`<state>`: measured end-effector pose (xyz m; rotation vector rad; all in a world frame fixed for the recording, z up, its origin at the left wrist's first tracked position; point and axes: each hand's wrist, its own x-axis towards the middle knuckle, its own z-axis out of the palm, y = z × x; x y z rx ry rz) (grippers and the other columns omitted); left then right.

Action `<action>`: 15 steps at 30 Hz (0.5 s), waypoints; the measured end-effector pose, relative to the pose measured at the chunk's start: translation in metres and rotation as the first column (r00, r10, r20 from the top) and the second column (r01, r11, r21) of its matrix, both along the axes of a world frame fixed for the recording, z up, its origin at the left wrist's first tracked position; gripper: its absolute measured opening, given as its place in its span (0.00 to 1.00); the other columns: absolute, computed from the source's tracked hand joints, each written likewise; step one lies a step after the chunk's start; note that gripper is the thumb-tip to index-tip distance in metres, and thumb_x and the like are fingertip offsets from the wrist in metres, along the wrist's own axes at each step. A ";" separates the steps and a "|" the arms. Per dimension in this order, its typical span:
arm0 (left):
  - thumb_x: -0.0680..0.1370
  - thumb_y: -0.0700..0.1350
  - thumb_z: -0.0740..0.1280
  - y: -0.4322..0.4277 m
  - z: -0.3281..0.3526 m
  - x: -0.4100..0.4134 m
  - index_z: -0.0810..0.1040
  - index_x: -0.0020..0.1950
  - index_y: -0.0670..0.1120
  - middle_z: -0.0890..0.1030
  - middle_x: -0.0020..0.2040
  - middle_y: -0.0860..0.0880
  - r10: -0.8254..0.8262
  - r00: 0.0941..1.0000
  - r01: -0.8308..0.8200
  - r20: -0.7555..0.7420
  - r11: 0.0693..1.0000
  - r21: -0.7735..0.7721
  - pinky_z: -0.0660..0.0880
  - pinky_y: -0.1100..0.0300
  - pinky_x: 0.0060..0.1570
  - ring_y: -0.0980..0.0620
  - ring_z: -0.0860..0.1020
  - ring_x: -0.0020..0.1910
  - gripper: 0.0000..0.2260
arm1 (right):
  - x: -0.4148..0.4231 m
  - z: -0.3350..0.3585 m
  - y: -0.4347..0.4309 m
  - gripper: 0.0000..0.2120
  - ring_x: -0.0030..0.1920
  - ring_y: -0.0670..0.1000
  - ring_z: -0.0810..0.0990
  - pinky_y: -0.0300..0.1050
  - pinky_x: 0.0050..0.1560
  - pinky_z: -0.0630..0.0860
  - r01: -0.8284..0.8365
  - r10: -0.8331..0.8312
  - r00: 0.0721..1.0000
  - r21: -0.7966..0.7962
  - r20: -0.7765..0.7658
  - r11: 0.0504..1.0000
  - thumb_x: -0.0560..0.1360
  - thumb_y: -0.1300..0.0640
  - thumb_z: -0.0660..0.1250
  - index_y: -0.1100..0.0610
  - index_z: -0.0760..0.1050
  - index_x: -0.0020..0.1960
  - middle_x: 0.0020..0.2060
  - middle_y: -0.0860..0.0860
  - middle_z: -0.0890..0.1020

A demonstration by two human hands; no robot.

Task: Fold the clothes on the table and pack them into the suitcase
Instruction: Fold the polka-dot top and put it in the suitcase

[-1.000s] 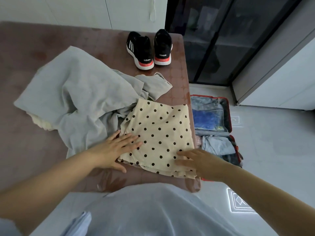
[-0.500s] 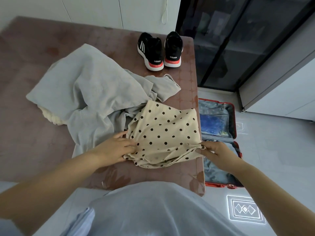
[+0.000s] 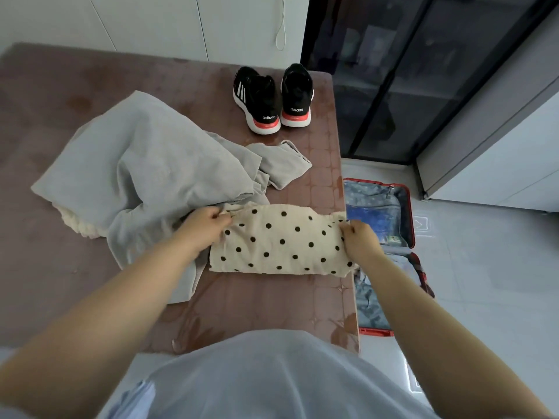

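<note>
One cream polka-dot garment (image 3: 281,240), folded into a flat band, lies on the table (image 3: 266,300) near its right edge. Two hands hold it: the left hand (image 3: 204,225) is closed, pinching the garment's upper left corner; the right hand (image 3: 361,241) is closed on its upper right end.

One grey garment (image 3: 145,167), unfolded and rumpled, sprawls to the left and behind, touching the polka-dot piece. One fluffy white item (image 3: 77,222) peeks from under its left edge; what it is cannot be told.

Two black sneakers (image 3: 272,98) with white and red soles stand side by side at the table's far right corner, heels toward the person.

One red suitcase (image 3: 408,207), open on the floor just beside the table's right edge, holds a blue item in a clear pouch and pale lining.

Table covered in a reddish-brown patterned cloth. Floor of pale glossy tiles (image 3: 484,282). White cabinet doors (image 3: 151,22) behind; a dark glass-fronted cabinet (image 3: 408,71) to the right.
</note>
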<state>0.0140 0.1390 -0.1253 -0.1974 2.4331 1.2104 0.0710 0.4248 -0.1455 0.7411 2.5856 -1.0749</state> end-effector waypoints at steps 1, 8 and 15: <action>0.77 0.45 0.63 0.008 -0.008 0.002 0.77 0.46 0.37 0.76 0.36 0.44 0.034 0.999 -0.036 -0.028 0.996 -0.082 0.65 0.57 0.35 0.47 0.74 0.38 0.11 | -0.002 -0.008 0.000 0.15 0.49 0.60 0.76 0.45 0.45 0.69 0.011 -0.012 0.999 0.035 0.038 0.999 0.81 0.57 0.52 0.64 0.76 0.53 0.49 0.61 0.80; 0.78 0.48 0.63 0.024 -0.017 0.032 0.71 0.59 0.43 0.78 0.53 0.43 0.241 0.922 -0.289 -0.301 0.950 -0.123 0.69 0.53 0.48 0.41 0.75 0.54 0.13 | -0.005 -0.011 0.002 0.14 0.51 0.59 0.78 0.48 0.47 0.75 0.131 -0.128 0.991 0.122 -0.030 0.984 0.78 0.52 0.58 0.61 0.71 0.56 0.48 0.56 0.79; 0.74 0.62 0.53 0.052 -0.019 0.049 0.72 0.64 0.58 0.68 0.67 0.49 -0.367 0.809 0.163 -0.458 0.890 -0.425 0.59 0.48 0.67 0.43 0.64 0.66 0.22 | 0.037 0.006 -0.037 0.26 0.67 0.54 0.60 0.54 0.70 0.56 -0.379 0.500 0.814 0.383 -0.295 0.842 0.76 0.37 0.49 0.49 0.68 0.67 0.68 0.54 0.68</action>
